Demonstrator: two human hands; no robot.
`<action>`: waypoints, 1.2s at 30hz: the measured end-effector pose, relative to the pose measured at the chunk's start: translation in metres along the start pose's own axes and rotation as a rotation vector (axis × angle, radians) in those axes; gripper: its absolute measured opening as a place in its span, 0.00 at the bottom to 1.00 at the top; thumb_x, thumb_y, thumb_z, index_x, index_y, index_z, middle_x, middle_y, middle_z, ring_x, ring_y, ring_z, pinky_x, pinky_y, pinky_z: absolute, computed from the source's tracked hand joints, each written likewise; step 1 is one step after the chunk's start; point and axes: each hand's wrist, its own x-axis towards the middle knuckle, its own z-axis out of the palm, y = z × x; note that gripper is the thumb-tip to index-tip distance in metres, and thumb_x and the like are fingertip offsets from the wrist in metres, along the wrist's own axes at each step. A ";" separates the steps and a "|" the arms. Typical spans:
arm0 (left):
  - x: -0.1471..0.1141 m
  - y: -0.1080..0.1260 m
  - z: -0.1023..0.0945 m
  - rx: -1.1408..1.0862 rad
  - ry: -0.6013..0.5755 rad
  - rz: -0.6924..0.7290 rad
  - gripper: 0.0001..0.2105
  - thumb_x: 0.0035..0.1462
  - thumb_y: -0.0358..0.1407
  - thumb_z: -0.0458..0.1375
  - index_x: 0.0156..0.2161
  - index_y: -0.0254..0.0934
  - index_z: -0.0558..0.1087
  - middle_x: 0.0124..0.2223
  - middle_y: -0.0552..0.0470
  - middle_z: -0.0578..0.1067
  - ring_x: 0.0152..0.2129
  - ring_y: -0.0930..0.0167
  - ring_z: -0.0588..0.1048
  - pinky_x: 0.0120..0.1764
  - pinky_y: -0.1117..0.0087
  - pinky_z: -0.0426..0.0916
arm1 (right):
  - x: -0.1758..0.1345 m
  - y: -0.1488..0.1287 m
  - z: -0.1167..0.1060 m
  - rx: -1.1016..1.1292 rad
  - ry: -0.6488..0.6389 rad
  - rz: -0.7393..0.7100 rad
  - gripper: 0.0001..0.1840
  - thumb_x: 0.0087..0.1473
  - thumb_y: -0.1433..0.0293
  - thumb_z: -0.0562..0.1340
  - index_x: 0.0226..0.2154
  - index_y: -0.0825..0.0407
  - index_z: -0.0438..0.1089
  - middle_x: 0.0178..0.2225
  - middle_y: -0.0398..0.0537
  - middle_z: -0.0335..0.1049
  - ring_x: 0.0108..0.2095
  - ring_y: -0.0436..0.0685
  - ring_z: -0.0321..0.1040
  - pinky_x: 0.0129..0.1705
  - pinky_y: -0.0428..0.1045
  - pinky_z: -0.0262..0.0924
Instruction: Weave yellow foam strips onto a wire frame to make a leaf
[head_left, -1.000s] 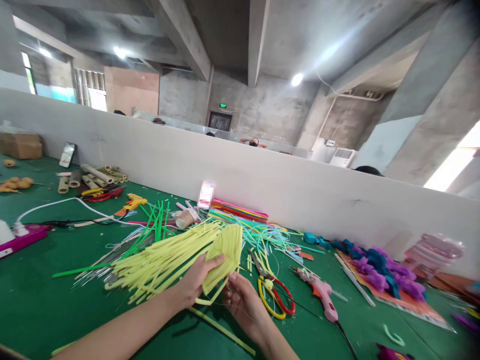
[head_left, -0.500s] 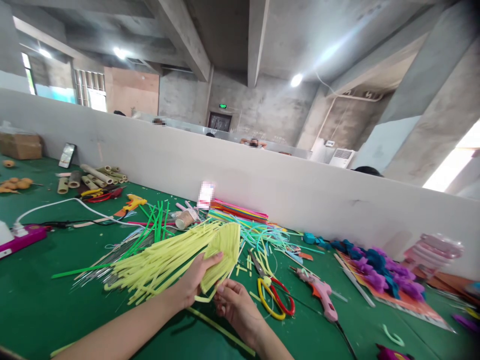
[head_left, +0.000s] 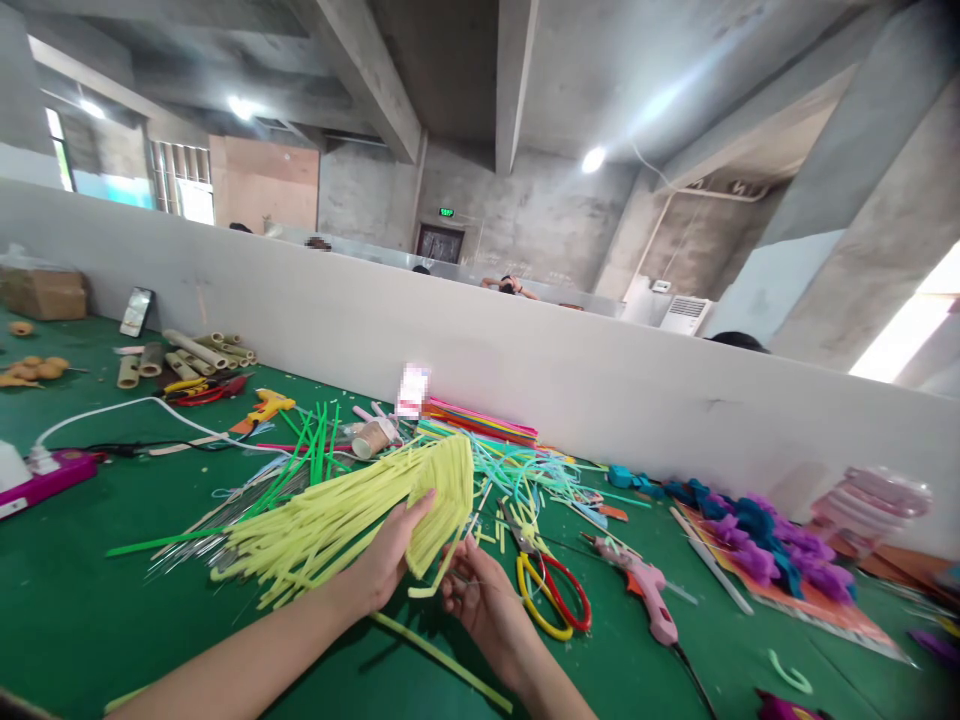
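Since half a second ago the fan of pale yellow strips [head_left: 442, 500] has tipped up and swung a little to the left, and the right hand [head_left: 480, 598] has slid up under its lower edge.

In the head view, the left hand [head_left: 386, 560] is closed on that fan, thumb across its near face and fingers behind it. The fan sits just above the green table [head_left: 90, 590], near the middle, at the right end of a loose heap of yellow strips [head_left: 315, 525] that spreads away to the left. The right hand's fingertips [head_left: 453, 572] are pinched together on one yellow strip [head_left: 435, 580] that hangs from the fan's bottom edge, though the contact is small and may be only a touch.

Just right of the hands lie yellow-and-red scissors [head_left: 553, 598], then a pink glue gun [head_left: 643, 592]. Green strips [head_left: 311, 445] and a paper cup [head_left: 369, 438] lie farther back; purple and blue flowers [head_left: 757, 535] sit far right against the white partition [head_left: 525, 370].
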 end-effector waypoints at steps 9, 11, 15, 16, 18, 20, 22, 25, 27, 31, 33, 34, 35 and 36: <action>0.002 0.001 -0.001 -0.048 -0.035 0.042 0.23 0.52 0.47 0.61 0.47 0.32 0.72 0.34 0.45 0.79 0.27 0.66 0.78 0.25 0.73 0.66 | 0.005 -0.006 -0.008 -0.063 0.146 -0.056 0.21 0.49 0.53 0.64 0.35 0.54 0.72 0.28 0.44 0.70 0.25 0.48 0.65 0.26 0.43 0.57; 0.005 -0.001 -0.004 -0.017 -0.034 0.085 0.21 0.50 0.41 0.63 0.47 0.32 0.72 0.37 0.44 0.79 0.30 0.66 0.78 0.25 0.73 0.66 | 0.008 -0.006 -0.013 -0.186 0.195 -0.119 0.21 0.48 0.53 0.65 0.37 0.53 0.72 0.29 0.45 0.71 0.25 0.49 0.66 0.26 0.43 0.57; 0.010 -0.006 -0.009 0.003 -0.028 0.131 0.17 0.48 0.33 0.63 0.46 0.32 0.74 0.44 0.43 0.78 0.36 0.64 0.77 0.30 0.71 0.69 | 0.010 -0.009 -0.022 -0.563 0.286 -0.294 0.23 0.46 0.52 0.65 0.37 0.53 0.72 0.28 0.47 0.72 0.27 0.54 0.67 0.25 0.45 0.56; 0.011 -0.007 -0.010 -0.007 -0.033 0.134 0.16 0.49 0.33 0.63 0.45 0.32 0.74 0.45 0.43 0.78 0.37 0.63 0.77 0.31 0.71 0.70 | 0.010 -0.011 -0.024 -0.673 0.310 -0.352 0.21 0.48 0.53 0.64 0.37 0.53 0.72 0.29 0.48 0.73 0.29 0.56 0.68 0.26 0.46 0.57; 0.012 -0.007 -0.012 -0.033 -0.045 0.135 0.16 0.50 0.32 0.62 0.45 0.31 0.74 0.46 0.42 0.77 0.39 0.63 0.76 0.33 0.70 0.71 | 0.007 -0.017 -0.027 -0.882 0.366 -0.464 0.17 0.51 0.56 0.61 0.36 0.52 0.73 0.31 0.50 0.74 0.32 0.58 0.69 0.29 0.48 0.58; 0.013 -0.008 -0.014 -0.053 -0.043 0.133 0.16 0.50 0.32 0.61 0.46 0.31 0.74 0.46 0.42 0.77 0.40 0.62 0.76 0.35 0.69 0.71 | 0.005 -0.024 -0.029 -1.028 0.410 -0.539 0.15 0.54 0.59 0.59 0.36 0.52 0.73 0.32 0.51 0.74 0.32 0.59 0.69 0.30 0.49 0.58; 0.015 -0.009 -0.015 -0.068 -0.025 0.125 0.17 0.50 0.32 0.62 0.47 0.31 0.73 0.46 0.41 0.77 0.39 0.62 0.77 0.35 0.68 0.72 | 0.003 -0.028 -0.031 -1.086 0.420 -0.563 0.13 0.55 0.62 0.57 0.37 0.52 0.73 0.32 0.51 0.75 0.32 0.59 0.69 0.30 0.49 0.58; 0.016 -0.010 -0.015 -0.089 0.006 0.114 0.19 0.50 0.33 0.63 0.48 0.32 0.71 0.46 0.41 0.77 0.39 0.61 0.77 0.35 0.67 0.72 | 0.004 -0.027 -0.032 -1.095 0.411 -0.566 0.12 0.55 0.64 0.57 0.36 0.51 0.73 0.33 0.51 0.75 0.31 0.60 0.69 0.29 0.50 0.58; 0.016 -0.011 -0.015 -0.100 0.012 0.121 0.20 0.50 0.34 0.64 0.49 0.33 0.71 0.46 0.42 0.78 0.39 0.61 0.77 0.37 0.66 0.72 | 0.005 -0.022 -0.031 -1.098 0.397 -0.562 0.11 0.55 0.65 0.57 0.36 0.51 0.73 0.34 0.51 0.75 0.32 0.60 0.70 0.31 0.50 0.58; 0.015 -0.014 -0.014 -0.065 0.025 0.116 0.20 0.48 0.35 0.66 0.48 0.35 0.72 0.45 0.45 0.78 0.42 0.60 0.76 0.44 0.65 0.70 | 0.003 -0.012 -0.025 -1.118 0.355 -0.549 0.11 0.56 0.68 0.56 0.38 0.50 0.72 0.36 0.51 0.74 0.37 0.60 0.70 0.35 0.50 0.60; 0.015 -0.015 -0.014 -0.039 0.048 0.085 0.20 0.47 0.35 0.66 0.47 0.35 0.73 0.45 0.45 0.78 0.43 0.59 0.76 0.46 0.64 0.70 | 0.001 -0.010 -0.022 -1.129 0.351 -0.548 0.10 0.57 0.68 0.55 0.38 0.51 0.72 0.36 0.51 0.74 0.36 0.59 0.70 0.37 0.49 0.60; 0.016 -0.015 -0.014 -0.031 0.063 0.052 0.20 0.47 0.35 0.66 0.47 0.35 0.73 0.46 0.45 0.78 0.44 0.59 0.75 0.46 0.64 0.69 | 0.000 -0.009 -0.021 -1.121 0.363 -0.540 0.10 0.58 0.68 0.55 0.38 0.51 0.71 0.36 0.51 0.73 0.37 0.58 0.69 0.38 0.49 0.60; 0.016 -0.015 -0.014 -0.023 0.081 0.026 0.20 0.47 0.35 0.66 0.48 0.34 0.73 0.47 0.44 0.78 0.45 0.59 0.75 0.47 0.64 0.69 | -0.001 -0.009 -0.021 -1.112 0.360 -0.515 0.10 0.58 0.68 0.55 0.37 0.51 0.71 0.36 0.50 0.73 0.37 0.58 0.69 0.38 0.49 0.60; 0.016 -0.014 -0.013 -0.012 0.090 0.003 0.21 0.47 0.35 0.66 0.48 0.34 0.73 0.47 0.44 0.77 0.46 0.59 0.74 0.48 0.64 0.69 | -0.001 -0.009 -0.020 -1.099 0.366 -0.488 0.10 0.58 0.68 0.54 0.37 0.51 0.70 0.35 0.50 0.73 0.36 0.57 0.69 0.38 0.49 0.60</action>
